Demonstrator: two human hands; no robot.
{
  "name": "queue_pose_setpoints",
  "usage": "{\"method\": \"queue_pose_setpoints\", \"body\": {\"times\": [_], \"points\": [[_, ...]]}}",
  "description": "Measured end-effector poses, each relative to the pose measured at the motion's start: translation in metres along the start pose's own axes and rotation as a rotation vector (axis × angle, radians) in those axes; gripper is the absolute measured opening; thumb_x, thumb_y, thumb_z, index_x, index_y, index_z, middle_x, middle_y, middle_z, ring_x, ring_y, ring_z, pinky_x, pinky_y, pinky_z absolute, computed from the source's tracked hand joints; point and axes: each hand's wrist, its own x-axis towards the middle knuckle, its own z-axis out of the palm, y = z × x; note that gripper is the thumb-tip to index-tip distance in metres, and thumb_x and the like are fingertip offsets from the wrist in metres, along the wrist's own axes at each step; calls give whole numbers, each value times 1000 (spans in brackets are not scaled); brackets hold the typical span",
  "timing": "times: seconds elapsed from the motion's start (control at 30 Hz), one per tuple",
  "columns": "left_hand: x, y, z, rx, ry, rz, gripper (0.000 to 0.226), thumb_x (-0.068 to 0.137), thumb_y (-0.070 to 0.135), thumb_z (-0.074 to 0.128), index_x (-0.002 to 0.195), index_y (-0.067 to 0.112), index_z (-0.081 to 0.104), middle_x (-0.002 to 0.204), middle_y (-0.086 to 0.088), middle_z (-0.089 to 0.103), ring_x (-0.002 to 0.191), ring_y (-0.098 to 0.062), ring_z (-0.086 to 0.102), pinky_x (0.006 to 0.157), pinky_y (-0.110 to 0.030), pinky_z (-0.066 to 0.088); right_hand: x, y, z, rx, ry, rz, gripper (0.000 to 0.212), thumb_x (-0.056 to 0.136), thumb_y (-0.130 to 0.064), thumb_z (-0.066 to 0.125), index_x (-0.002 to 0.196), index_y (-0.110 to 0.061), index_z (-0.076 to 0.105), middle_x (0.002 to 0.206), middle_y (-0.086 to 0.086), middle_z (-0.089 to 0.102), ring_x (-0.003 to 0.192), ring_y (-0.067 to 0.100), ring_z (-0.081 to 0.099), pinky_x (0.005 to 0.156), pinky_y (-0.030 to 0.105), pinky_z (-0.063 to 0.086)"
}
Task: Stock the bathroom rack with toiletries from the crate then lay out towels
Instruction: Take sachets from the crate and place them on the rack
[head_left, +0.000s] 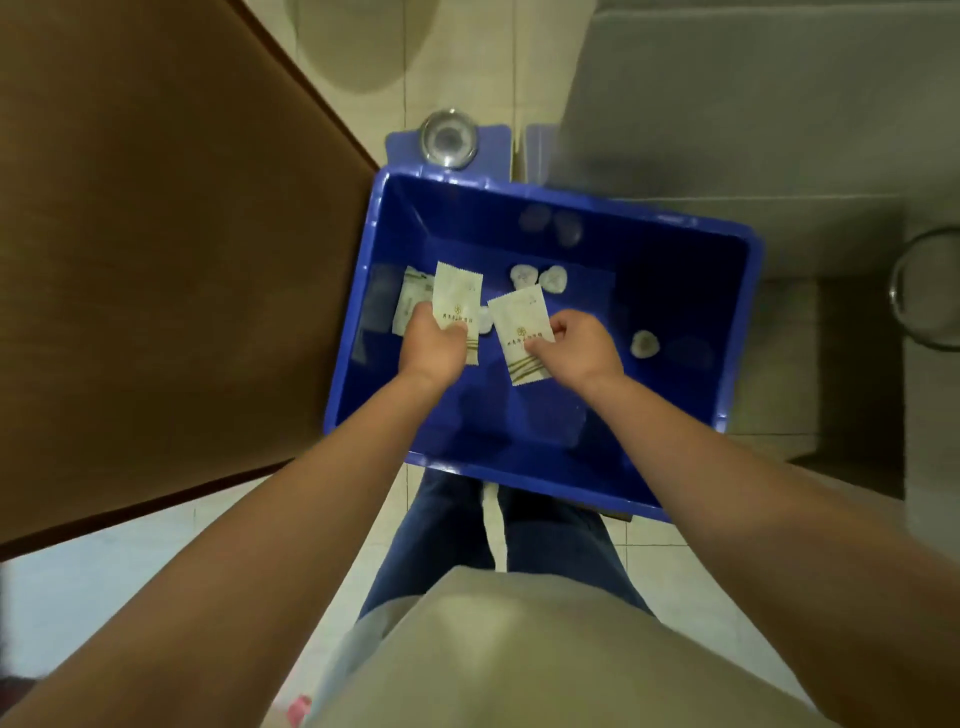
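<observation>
A blue plastic crate (737, 322) stands on the floor in front of me, both hands reaching into it. My left hand (431, 348) grips a white toiletry sachet (457, 293) with gold print. My right hand (584, 345) pinches a second white sachet (519, 327) of the same kind by its right edge. Another pale packet (410, 301) lies on the crate bottom at the left. Several small round wrapped items (553, 279) lie scattered on the crate bottom, one (644, 344) to the right of my right hand.
A brown wooden door (156, 260) stands at the left, close to the crate. A round metal floor drain (448, 137) sits beyond the crate. A grey counter or ledge (753, 104) fills the upper right, with a metal ring (924, 291) at the right edge. Tiled floor lies below.
</observation>
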Motion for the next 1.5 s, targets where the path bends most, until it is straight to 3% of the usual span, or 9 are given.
{"method": "queue_pose_setpoints", "body": {"times": [0.2,0.43,0.57,0.7,0.87,1.1,1.2,1.4,1.5], "points": [[-46,42,-4,40,-122,97,24,93,9,51,116,17,48,109,-2,61,92,-19,62,81,-43,58,-52,-5,-35,232,144,-1,9,87,-25,64,91,-17,61,85,-7,65,81,16,64,72,34,52],[-91,92,-10,169,-277,317,11,96,12,48,106,17,49,103,-5,62,88,-20,63,73,-42,59,-117,-13,-71,485,365,-7,4,90,-21,63,92,-18,64,93,-4,68,82,10,65,66,26,53],[-122,114,-5,181,-455,417,20,101,10,35,104,17,54,99,-4,64,83,-17,63,55,-23,51,-156,-11,-88,611,485,0,5,89,-20,65,86,-18,68,91,0,73,83,15,69,76,35,58],[-154,130,8,269,-543,515,17,100,13,35,109,12,49,94,-5,63,72,-14,60,41,-15,44,-195,-7,-107,705,616,15,9,89,-21,63,83,-17,69,82,-3,75,77,20,72,70,36,58],[-203,144,37,294,-630,621,18,98,15,46,113,7,54,105,-5,65,86,-14,64,51,-17,50,-254,15,-132,762,804,21,10,89,-22,65,86,-14,70,85,-2,74,83,16,70,78,37,58],[-292,146,88,384,-817,848,7,95,16,55,97,18,61,91,6,68,79,-6,66,49,-11,48,-336,74,-162,942,1053,44,9,90,-17,65,82,-13,67,76,-6,69,58,-3,59,47,8,41],[-332,137,114,394,-869,902,7,95,17,56,100,19,61,93,7,69,83,-6,66,57,-15,49,-373,105,-172,999,1116,64,10,90,-14,64,91,-6,69,84,1,72,67,6,64,58,14,50],[-422,101,175,415,-966,968,7,95,17,56,101,18,60,98,4,69,89,-11,67,80,-30,56,-451,184,-185,1022,1242,103,11,89,-20,65,83,-12,69,90,3,74,83,15,68,77,31,53],[-470,79,203,428,-1005,1004,8,95,17,56,102,19,59,98,5,68,89,-10,66,75,-24,53,-489,228,-188,1035,1283,118,11,89,-20,65,83,-12,68,91,3,74,84,17,68,77,32,53]]}}
